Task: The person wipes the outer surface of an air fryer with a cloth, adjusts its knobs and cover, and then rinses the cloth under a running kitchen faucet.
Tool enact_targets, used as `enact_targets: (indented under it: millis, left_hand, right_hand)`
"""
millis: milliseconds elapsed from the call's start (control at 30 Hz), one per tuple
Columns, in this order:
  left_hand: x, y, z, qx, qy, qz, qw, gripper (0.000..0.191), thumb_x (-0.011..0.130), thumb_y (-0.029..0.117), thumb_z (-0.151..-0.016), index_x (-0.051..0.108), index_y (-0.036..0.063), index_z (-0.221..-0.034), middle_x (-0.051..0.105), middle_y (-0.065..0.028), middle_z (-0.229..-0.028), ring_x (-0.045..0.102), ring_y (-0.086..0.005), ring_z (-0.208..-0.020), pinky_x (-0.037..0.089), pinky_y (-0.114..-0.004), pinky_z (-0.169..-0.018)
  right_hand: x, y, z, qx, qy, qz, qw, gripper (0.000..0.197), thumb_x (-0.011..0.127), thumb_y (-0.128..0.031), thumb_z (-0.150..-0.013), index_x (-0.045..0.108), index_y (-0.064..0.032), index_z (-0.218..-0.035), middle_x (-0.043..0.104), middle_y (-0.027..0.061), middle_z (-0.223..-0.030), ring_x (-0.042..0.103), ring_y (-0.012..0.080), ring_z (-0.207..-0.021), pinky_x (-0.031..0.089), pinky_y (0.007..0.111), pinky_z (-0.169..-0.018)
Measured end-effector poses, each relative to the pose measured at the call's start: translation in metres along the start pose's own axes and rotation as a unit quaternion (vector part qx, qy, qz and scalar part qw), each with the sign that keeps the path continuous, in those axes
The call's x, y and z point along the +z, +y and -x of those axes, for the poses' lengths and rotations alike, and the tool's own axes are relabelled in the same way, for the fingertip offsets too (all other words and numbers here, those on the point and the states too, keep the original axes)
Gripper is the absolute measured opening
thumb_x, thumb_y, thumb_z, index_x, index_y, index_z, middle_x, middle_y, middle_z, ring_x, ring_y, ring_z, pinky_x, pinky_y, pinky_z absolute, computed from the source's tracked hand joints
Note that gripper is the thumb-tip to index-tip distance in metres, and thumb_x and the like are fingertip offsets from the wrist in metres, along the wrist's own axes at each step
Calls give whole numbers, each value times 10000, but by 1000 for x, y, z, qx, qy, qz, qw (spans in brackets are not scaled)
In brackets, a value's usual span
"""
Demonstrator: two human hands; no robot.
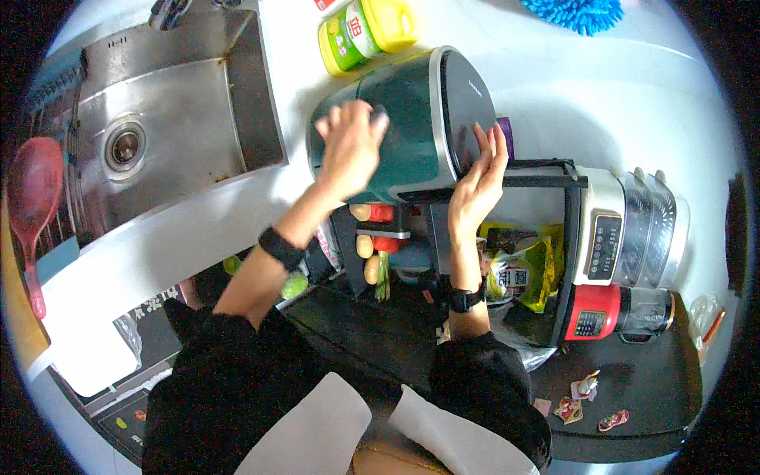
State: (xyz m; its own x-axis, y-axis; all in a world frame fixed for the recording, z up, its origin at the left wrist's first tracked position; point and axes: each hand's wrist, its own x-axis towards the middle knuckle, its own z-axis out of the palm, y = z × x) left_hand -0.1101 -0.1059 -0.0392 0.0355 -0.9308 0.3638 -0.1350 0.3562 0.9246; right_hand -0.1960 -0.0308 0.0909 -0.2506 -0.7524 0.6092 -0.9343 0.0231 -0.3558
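A dark green countertop appliance (398, 113), possibly an air fryer, has a silver rim and a glossy black end panel facing right. Over its green side is my left hand (353, 148), blurred, with fingers bent. Something small and dark shows by its fingertips, but whether the hand holds it or it belongs to the appliance cannot be told. My right hand (478, 178) lies against the black panel's lower edge, fingers extended and not wrapped around anything. Both wrists wear black bands.
Left is a steel sink (172, 119) with a pink ladle (35, 190) beside it. A yellow-green bottle (362, 35) lies behind the appliance. Below stands a rack of vegetables (374, 249). At right are a black-framed shelf (567, 237), a steamer (629, 231) and a red blender (599, 312).
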Motion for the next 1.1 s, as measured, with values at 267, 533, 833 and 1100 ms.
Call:
enact_targets:
  millis: [267,533,833,1100]
  left_hand:
    - [-2,-36,-86,-27,-17,-67,997,352,481,363,-899,530,35,-1019,563,-162,-999,492,-330,-978,326,-484,-780]
    - [-9,8,34,5,65,45,997,235,545,253,-871,503,58,-995,513,-116,-963,459,-286,-933,274,-420,-832]
    - [-1,56,57,90,88,20,992,327,661,154,-750,499,54,-1016,478,-135,-1046,418,-308,-981,268,-447,-873]
    - [18,6,100,54,57,-69,994,343,635,114,-754,480,55,-1054,437,-151,-1109,401,-333,-1033,255,-489,-890]
  right_hand:
    - [22,-15,2,-78,10,58,995,398,361,-21,-937,352,-62,-1333,597,162,-1164,601,297,-1029,458,323,-848]
    - [9,-3,-1,-75,13,60,995,390,362,-25,-942,351,-60,-1330,594,168,-1167,609,281,-1016,463,316,-810]
    - [6,-12,2,30,-9,-10,999,324,343,-83,-977,402,-42,-1293,600,133,-1171,480,235,-1203,354,312,-993]
    - [5,-1,2,-38,28,4,999,317,343,-87,-976,422,-33,-1278,613,125,-1154,574,200,-1066,406,279,-914]
